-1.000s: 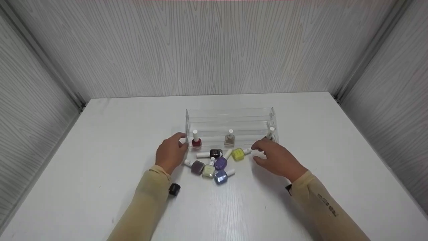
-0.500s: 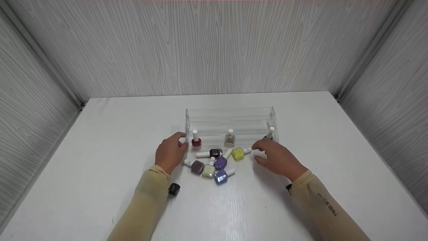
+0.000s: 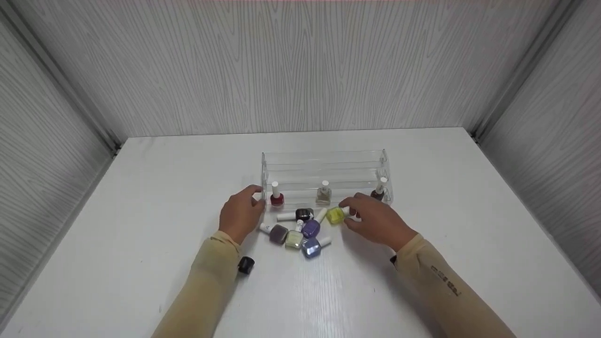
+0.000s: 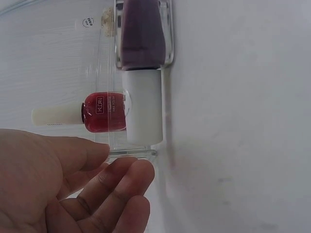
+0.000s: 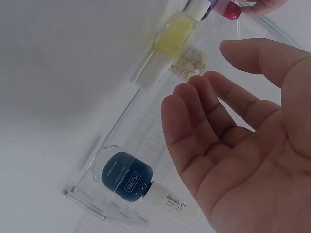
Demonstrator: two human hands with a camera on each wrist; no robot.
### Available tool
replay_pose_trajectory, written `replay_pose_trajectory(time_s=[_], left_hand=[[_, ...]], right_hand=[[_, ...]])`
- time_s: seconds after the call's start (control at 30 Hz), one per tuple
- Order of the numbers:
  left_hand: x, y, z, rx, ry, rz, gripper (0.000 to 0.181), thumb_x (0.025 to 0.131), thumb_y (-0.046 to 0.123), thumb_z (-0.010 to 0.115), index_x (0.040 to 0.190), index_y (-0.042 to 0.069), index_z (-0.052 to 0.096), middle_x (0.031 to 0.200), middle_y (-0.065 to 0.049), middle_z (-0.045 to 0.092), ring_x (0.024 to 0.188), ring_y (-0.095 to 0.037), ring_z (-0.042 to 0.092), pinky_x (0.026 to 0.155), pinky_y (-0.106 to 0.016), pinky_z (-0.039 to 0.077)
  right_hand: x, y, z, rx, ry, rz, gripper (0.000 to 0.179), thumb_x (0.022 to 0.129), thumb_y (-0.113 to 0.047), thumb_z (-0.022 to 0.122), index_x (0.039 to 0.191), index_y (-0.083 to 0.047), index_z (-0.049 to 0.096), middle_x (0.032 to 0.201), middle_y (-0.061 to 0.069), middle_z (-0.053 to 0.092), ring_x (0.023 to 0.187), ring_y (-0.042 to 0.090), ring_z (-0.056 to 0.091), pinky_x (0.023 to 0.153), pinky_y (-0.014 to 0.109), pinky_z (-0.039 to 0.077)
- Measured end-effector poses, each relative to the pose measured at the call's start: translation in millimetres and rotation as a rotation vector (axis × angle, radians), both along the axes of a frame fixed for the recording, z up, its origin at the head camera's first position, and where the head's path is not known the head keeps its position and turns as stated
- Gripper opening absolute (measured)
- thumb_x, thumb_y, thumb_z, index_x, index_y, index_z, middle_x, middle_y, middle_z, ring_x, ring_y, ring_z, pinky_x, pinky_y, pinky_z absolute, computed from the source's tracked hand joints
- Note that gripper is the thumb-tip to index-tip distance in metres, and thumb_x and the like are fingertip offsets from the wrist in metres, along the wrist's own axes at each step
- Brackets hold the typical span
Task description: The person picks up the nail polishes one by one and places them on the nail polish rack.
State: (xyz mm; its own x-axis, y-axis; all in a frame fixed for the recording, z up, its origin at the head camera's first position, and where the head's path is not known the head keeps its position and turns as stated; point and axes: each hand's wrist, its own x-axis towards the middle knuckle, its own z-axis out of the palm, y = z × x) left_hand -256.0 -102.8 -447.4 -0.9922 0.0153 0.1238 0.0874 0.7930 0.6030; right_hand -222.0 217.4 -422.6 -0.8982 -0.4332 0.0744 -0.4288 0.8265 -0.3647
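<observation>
My left hand (image 3: 240,215) touches the left end of a clear acrylic stepped rack (image 3: 324,158); in the left wrist view its thumb and fingertips lie at the end panel, fingers loosely bent. My right hand (image 3: 378,219) reaches over a yellow nail polish bottle (image 3: 335,216), thumb and fingers apart around its white cap; the right wrist view shows nothing gripped. Upright on the rack's front step stand a red nail polish (image 3: 277,199), a clear glittery one (image 3: 323,195) and a dark blue one (image 5: 127,175).
Before the rack lie more nail polish bottles: black (image 3: 304,214), dark purple (image 3: 278,234), pale yellow-green (image 3: 294,239), violet (image 3: 311,228) and blue (image 3: 311,248). A black object (image 3: 246,265) shows beside the left sleeve. Grey wood-grain panels (image 3: 300,65) enclose the white table.
My right hand has moved left, from beside the yellow bottle to over its cap, uncovering more of the dark blue bottle. The left hand stays at the rack's end.
</observation>
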Motion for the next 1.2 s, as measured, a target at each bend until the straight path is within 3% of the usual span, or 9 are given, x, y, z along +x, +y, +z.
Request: replay_pose_trajectory(time_s=[0.13, 0.27, 0.5, 0.73, 1.0, 1.2], left_hand=[[-0.2, -0.2, -1.1, 0.007, 0.000, 0.005, 0.034, 0.100, 0.021, 0.067, 0.133, 0.013, 0.068, 0.088, -0.005, 0.073, 0.073, -0.022, 0.062, 0.069, -0.042, 0.048], [-2.1, 0.5, -0.9, 0.006, -0.003, 0.004, 0.034, 0.100, 0.021, 0.067, 0.133, 0.013, 0.067, 0.089, -0.005, 0.073, 0.076, -0.023, 0.063, 0.071, -0.043, 0.048], [-2.3, 0.3, -0.4, 0.009, -0.001, 0.001, 0.034, 0.100, 0.021, 0.067, 0.133, 0.013, 0.068, 0.089, -0.005, 0.074, 0.076, -0.023, 0.064, 0.071, -0.043, 0.049], [0.1, -1.6, -0.3, 0.001, 0.000, -0.013, 0.034, 0.102, 0.021, 0.066, 0.135, 0.012, 0.066, 0.092, -0.007, 0.074, 0.073, -0.022, 0.063, 0.069, -0.041, 0.050], [-0.5, -4.0, -0.8, 0.006, 0.016, 0.001, 0.034, 0.101, 0.020, 0.066, 0.134, 0.012, 0.067, 0.090, -0.006, 0.074, 0.073, -0.022, 0.064, 0.067, -0.042, 0.049], [0.1, -2.1, -1.6, 0.009, -0.004, 0.009, 0.034, 0.101, 0.022, 0.066, 0.134, 0.013, 0.067, 0.090, -0.005, 0.074, 0.074, -0.022, 0.063, 0.069, -0.042, 0.049]], right_hand=[[-3.8, -7.6, -2.0, 0.034, 0.009, 0.002, 0.039, 0.095, -0.021, 0.070, 0.132, -0.009, 0.066, 0.098, 0.003, 0.064, 0.084, 0.019, 0.061, 0.074, 0.039, 0.052], [-8.6, -14.8, -3.0, 0.034, -0.024, -0.051, 0.048, 0.093, -0.032, 0.073, 0.133, -0.006, 0.066, 0.097, 0.004, 0.065, 0.083, 0.019, 0.059, 0.074, 0.039, 0.052], [-11.2, -24.0, -6.9, 0.035, 0.007, -0.102, 0.038, 0.090, -0.038, 0.078, 0.110, -0.007, 0.070, 0.094, 0.004, 0.067, 0.078, 0.020, 0.062, 0.070, 0.040, 0.054], [-12.3, -29.0, -12.0, 0.094, 0.049, -0.164, 0.047, 0.089, -0.045, 0.079, 0.110, -0.003, 0.075, 0.100, 0.008, 0.071, 0.083, 0.024, 0.067, 0.072, 0.042, 0.057], [-15.8, -33.9, -14.2, 0.087, 0.034, -0.172, 0.043, 0.089, -0.042, 0.078, 0.108, -0.004, 0.075, 0.098, 0.008, 0.071, 0.080, 0.023, 0.064, 0.070, 0.041, 0.055], [-11.1, -22.6, -13.5, 0.081, 0.028, -0.110, 0.038, 0.089, -0.035, 0.078, 0.110, -0.004, 0.073, 0.097, 0.006, 0.069, 0.081, 0.023, 0.064, 0.075, 0.042, 0.056]])
